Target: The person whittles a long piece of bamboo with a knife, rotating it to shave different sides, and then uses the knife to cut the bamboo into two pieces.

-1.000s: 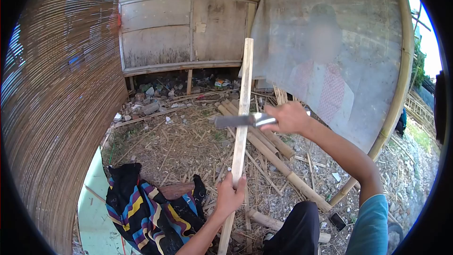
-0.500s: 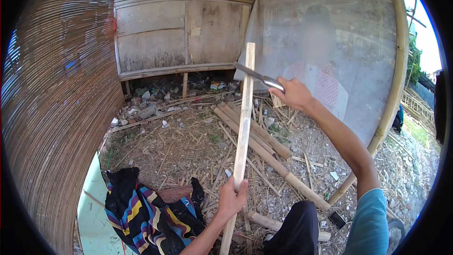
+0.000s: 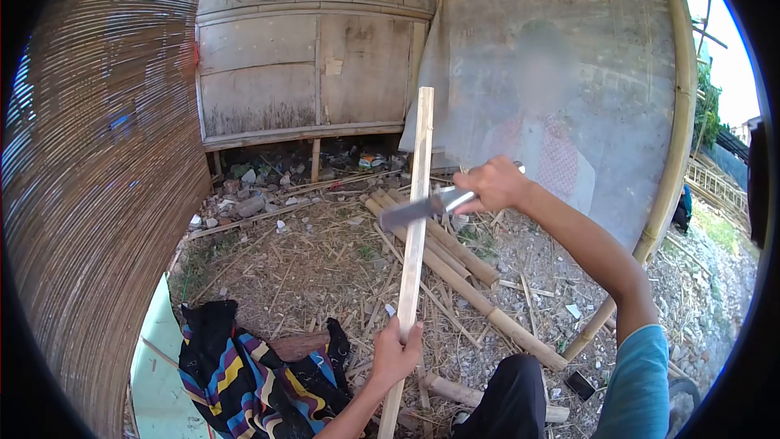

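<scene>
A long, pale wooden slat (image 3: 413,264) stands nearly upright in front of me, its top tilting slightly right and away. My left hand (image 3: 396,352) is wrapped round its lower part, thumb along the right side. My right hand (image 3: 496,185) is closed on the handle of a knife (image 3: 406,213) with a broad blade and a shiny metal collar. The blade, smeared by motion, crosses the slat above its middle and points left and slightly down. Part of the handle is hidden in my fingers.
Bamboo poles (image 3: 463,268) lie on the straw-littered ground beyond the slat. Striped cloth (image 3: 260,382) is bunched at lower left, and a phone (image 3: 580,385) lies near my knee (image 3: 512,394). A woven bamboo screen (image 3: 106,195) curves along the left; a translucent sheet (image 3: 626,114) hangs at right.
My right hand has brought the knife down along the slat, from near its top towards the middle, and the blade now points lower left. My left hand keeps its hold.
</scene>
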`<move>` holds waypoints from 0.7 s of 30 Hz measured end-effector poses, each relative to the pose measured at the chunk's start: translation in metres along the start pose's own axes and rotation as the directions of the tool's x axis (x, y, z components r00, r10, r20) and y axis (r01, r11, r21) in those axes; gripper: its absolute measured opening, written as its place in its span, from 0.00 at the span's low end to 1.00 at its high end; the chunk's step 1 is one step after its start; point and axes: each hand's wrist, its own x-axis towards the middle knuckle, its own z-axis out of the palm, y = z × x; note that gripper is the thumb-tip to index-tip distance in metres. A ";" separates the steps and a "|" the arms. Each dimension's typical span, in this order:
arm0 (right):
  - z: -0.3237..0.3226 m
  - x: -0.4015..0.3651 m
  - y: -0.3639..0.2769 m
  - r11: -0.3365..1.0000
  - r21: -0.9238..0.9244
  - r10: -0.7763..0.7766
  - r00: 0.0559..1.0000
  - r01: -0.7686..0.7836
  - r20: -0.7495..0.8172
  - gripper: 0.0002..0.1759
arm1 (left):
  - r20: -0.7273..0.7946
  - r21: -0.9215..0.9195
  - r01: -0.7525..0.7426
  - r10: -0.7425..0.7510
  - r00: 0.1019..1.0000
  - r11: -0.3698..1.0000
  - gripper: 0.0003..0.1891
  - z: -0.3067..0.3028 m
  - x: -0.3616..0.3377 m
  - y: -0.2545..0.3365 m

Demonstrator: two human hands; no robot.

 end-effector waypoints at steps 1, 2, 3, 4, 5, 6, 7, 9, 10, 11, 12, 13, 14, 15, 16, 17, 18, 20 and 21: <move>0.004 0.008 0.010 0.955 0.063 0.295 0.950 -0.290 -0.106 0.27 | 0.002 0.000 0.002 -0.002 1.000 1.000 0.13 0.002 -0.003 0.003; 0.005 0.019 0.026 0.828 0.150 0.560 0.806 -0.540 -0.189 0.27 | 0.030 0.033 -0.013 0.012 0.999 0.999 0.13 0.004 -0.008 0.010; 0.000 0.021 0.040 0.826 0.154 0.563 0.805 -0.542 -0.184 0.27 | 0.064 0.072 -0.026 0.022 0.998 0.997 0.13 0.005 -0.012 0.014; -0.006 0.023 0.056 0.797 0.204 0.603 0.761 -0.568 -0.238 0.27 | 0.064 0.083 -0.030 0.025 0.998 0.996 0.13 0.006 -0.015 0.009; -0.010 0.023 0.068 0.766 0.258 0.642 0.707 -0.589 -0.295 0.28 | 0.070 0.023 0.017 -0.018 0.997 1.000 0.13 0.006 -0.017 -0.001; -0.015 0.018 0.065 0.767 0.260 0.641 0.703 -0.586 -0.307 0.28 | 0.075 -0.046 0.065 -0.061 0.995 0.997 0.13 0.006 -0.016 -0.005; -0.025 0.006 0.054 0.873 0.134 0.487 0.839 -0.468 -0.243 0.28 | 0.071 -0.052 0.055 -0.051 0.996 0.997 0.13 0.003 -0.012 -0.003; -0.028 -0.010 0.035 0.948 0.009 0.316 0.937 -0.318 -0.147 0.28 | 0.070 -0.190 0.105 -0.093 0.993 0.976 0.13 -0.009 -0.008 0.000; -0.024 -0.015 0.025 0.948 0.048 0.317 0.940 -0.313 -0.128 0.28 | 0.073 -0.189 0.153 -0.141 0.987 0.970 0.13 -0.011 -0.007 0.003; -0.018 -0.020 0.012 0.947 0.092 0.317 0.943 -0.308 -0.104 0.27 | 0.074 -0.189 0.164 -0.152 0.986 0.968 0.13 -0.010 -0.006 0.002; -0.012 -0.024 0.000 0.948 0.100 0.310 0.946 -0.301 -0.096 0.27 | 0.037 -0.142 0.115 -0.111 0.993 0.983 0.12 -0.008 -0.003 -0.002; -0.007 -0.026 -0.012 0.912 0.156 0.398 0.911 -0.380 -0.109 0.27 | -0.001 -0.090 0.069 -0.070 0.998 0.994 0.12 -0.007 0.000 -0.005; 0.001 -0.028 -0.024 0.864 0.218 0.485 0.867 -0.455 -0.114 0.26 | -0.013 -0.108 0.089 -0.091 0.996 0.990 0.12 -0.007 0.002 -0.002; 0.010 -0.030 -0.035 0.863 0.237 0.480 0.871 -0.447 -0.105 0.26 | -0.022 -0.097 0.107 -0.110 0.994 0.990 0.12 -0.009 0.005 -0.002; 0.019 -0.032 -0.047 0.837 0.290 0.508 0.855 -0.464 -0.099 0.26 | -0.070 -0.052 0.062 -0.065 0.995 0.997 0.12 -0.013 0.008 -0.004; 0.028 -0.034 -0.058 0.807 0.342 0.537 0.839 -0.481 -0.089 0.26 | -0.113 -0.004 0.020 -0.020 0.993 1.000 0.12 -0.016 0.011 -0.007; 0.036 -0.034 -0.067 0.810 0.353 0.532 0.840 -0.468 -0.107 0.27 | -0.120 0.008 0.043 -0.042 0.992 0.999 0.12 -0.018 0.015 -0.013; 0.027 -0.033 -0.088 0.835 0.327 0.493 0.865 -0.441 -0.093 0.27 | -0.202 0.050 -0.033 0.043 0.978 0.998 0.12 -0.026 0.024 -0.031; 0.015 -0.031 -0.099 0.862 0.283 0.462 0.882 -0.421 -0.097 0.27 | -0.204 0.070 -0.019 0.033 0.978 0.997 0.12 -0.030 0.026 -0.039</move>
